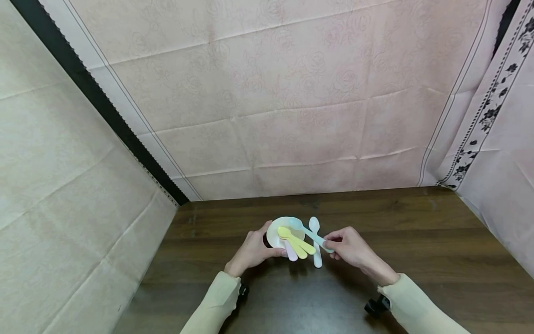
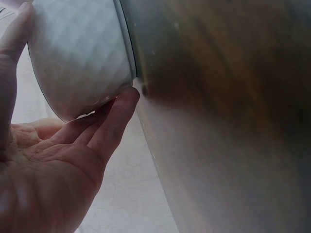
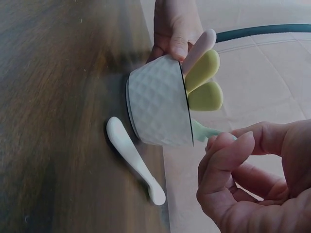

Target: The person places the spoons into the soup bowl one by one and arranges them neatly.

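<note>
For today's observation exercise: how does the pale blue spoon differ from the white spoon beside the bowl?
The pale blue spoon rests with its scoop end in the white bowl; the white spoon lies flat on the wooden table beside the bowl. The right hand pinches the blue spoon's handle; no hand touches the white spoon. Their colours differ, pale blue against white. Both look like small plastic spoons of similar shape.
</note>
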Action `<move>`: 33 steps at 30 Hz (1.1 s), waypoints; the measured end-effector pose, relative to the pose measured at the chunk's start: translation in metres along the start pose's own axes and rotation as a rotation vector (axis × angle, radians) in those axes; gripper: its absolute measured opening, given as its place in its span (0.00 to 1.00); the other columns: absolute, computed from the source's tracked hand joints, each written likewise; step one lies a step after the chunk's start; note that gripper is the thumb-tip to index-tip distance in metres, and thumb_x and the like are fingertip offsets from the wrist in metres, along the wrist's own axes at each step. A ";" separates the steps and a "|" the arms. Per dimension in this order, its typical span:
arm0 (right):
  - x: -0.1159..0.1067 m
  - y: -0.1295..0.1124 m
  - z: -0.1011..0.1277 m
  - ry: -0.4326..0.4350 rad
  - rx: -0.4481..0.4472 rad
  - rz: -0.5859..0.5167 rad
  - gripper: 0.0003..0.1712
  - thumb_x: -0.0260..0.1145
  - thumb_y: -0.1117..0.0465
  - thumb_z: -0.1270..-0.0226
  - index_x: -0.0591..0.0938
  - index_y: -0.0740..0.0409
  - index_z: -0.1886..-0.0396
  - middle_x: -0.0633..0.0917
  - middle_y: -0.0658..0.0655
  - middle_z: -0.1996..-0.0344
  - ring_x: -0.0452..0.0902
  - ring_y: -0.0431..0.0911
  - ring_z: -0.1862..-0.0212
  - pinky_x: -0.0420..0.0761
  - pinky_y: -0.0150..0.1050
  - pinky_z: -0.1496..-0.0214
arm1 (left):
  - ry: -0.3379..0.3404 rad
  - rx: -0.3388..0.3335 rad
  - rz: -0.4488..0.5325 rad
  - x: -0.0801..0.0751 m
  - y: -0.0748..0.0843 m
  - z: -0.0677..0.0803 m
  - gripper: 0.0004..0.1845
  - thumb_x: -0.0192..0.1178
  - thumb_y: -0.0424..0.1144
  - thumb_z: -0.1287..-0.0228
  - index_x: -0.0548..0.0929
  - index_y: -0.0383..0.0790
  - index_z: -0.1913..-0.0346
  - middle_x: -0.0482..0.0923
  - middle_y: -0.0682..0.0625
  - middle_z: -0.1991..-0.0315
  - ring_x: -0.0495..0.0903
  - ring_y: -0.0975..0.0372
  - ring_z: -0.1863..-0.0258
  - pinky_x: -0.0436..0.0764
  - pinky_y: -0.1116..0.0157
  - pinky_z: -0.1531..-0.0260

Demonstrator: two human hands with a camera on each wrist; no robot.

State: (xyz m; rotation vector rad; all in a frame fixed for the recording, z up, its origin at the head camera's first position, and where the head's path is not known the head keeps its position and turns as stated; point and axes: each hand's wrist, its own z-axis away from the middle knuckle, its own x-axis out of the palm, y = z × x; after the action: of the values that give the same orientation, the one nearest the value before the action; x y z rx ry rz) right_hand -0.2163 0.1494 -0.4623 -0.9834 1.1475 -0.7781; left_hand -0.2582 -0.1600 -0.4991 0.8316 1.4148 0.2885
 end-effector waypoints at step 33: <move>0.018 -0.006 -0.020 -0.015 0.019 -0.006 0.12 0.69 0.64 0.23 0.92 0.70 0.53 0.88 0.54 0.73 0.77 0.41 0.75 0.80 0.34 0.70 | 0.003 -0.001 -0.008 0.000 0.001 -0.001 0.59 0.82 0.62 0.42 0.65 0.35 0.16 0.86 0.42 0.32 0.85 0.56 0.44 0.83 0.54 0.42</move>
State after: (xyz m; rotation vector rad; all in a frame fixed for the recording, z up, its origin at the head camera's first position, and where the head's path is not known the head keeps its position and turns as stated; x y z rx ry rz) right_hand -0.2312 0.1269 -0.4653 -0.9761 1.1228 -0.7840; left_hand -0.2588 -0.1592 -0.4988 0.8248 1.4208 0.2847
